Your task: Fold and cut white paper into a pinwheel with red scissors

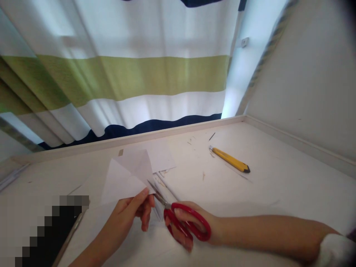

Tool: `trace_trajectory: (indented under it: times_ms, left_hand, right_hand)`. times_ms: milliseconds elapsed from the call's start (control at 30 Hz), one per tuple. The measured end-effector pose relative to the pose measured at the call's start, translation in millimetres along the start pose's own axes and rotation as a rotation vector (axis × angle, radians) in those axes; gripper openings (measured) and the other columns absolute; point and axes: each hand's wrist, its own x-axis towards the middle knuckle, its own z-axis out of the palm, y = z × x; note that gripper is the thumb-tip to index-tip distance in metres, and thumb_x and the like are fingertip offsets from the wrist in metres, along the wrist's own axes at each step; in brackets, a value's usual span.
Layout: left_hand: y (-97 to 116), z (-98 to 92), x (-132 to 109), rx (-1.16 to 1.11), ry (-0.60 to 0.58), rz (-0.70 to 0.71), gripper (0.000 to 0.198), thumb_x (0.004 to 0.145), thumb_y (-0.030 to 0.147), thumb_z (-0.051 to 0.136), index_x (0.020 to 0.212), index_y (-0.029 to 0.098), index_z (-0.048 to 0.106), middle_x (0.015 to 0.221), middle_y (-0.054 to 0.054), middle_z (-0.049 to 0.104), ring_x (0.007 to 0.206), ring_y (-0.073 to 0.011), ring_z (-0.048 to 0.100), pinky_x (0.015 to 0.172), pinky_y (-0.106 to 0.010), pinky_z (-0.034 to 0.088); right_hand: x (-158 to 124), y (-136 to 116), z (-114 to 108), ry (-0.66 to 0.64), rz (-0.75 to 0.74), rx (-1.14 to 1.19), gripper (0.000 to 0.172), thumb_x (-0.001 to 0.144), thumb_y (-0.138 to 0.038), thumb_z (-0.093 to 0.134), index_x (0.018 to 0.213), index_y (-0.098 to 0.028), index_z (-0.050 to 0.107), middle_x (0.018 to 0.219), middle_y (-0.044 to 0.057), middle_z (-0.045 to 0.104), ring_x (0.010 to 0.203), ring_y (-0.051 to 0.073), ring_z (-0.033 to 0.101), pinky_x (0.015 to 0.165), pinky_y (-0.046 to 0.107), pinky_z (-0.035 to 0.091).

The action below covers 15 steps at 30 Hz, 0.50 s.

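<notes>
Holding red-handled scissors [168, 206] close beside a thumb [141, 197]

The right hand [196, 221] has its fingers through the scissor loops, curled round the handles, the parted blades at a corner of the folded paper [122, 183]. The left hand [132, 208] pinches that same corner, so a nicked thumb looks the main hazard, from blades this near. A slack pinch might also let the layers slide.

Left of the left forearm [102, 243], a dark flat object [55, 233], partly too blocky to make out, limits that elbow's swing. Narrow pale strips [168, 188] lie beneath the blades and could snag; a flat sheet [162, 157] just behind might be nudged.

The widest room for moving is rightward, over the white tabletop [292, 178] between the right forearm [267, 230] and the yellow cutter [230, 160]. Whether its blade is out I cannot tell, so a careless sweep could meet a sharp end. Farther off, a raised rim [178, 130] bounds the surface, with a striped curtain [155, 76] beyond.
</notes>
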Motion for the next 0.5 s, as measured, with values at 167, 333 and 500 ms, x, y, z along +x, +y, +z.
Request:
trace_trajectory:
  times_ms: [167,333,500]
  left_hand:
    - [-1.6,2.8,3.1,-0.03,0.001,-0.036,0.038,0.075,0.045,0.042,0.052,0.015,0.051,0.036,0.003,0.047,0.037,-0.01,0.045,0.046,-0.022,0.036]
    - [-0.1,2.3,4.1,-0.044,-0.008,-0.021,0.04,0.077,0.043,0.041,0.05,0.015,0.05,0.036,0.003,0.048,0.039,-0.0106,0.046,0.049,-0.022,0.037]
    - [-1.4,-1.6,2.5,-0.078,-0.067,-0.009,0.041,0.08,0.042,0.038,0.052,0.014,0.05,0.04,0.003,0.049,0.04,-0.0102,0.046,0.049,-0.022,0.036]
  right_hand:
    - [0.4,-1.5,0.7,0.015,-0.001,-0.001,0.046,0.061,-0.054,0.059,0.07,-0.009,0.055,0.037,-0.004,0.05,0.027,0.006,0.043,0.026,0.014,0.029]
    - [0.0,-5.4,3.1,0.023,0.011,-0.016,0.046,0.062,-0.055,0.058,0.07,-0.01,0.053,0.037,-0.004,0.05,0.026,0.006,0.042,0.026,0.014,0.03]
    - [0.1,-0.8,-0.3,0.016,-0.013,-0.023,0.043,0.065,-0.05,0.058,0.077,-0.009,0.053,0.039,-0.005,0.05,0.028,0.004,0.041,0.026,0.012,0.028]
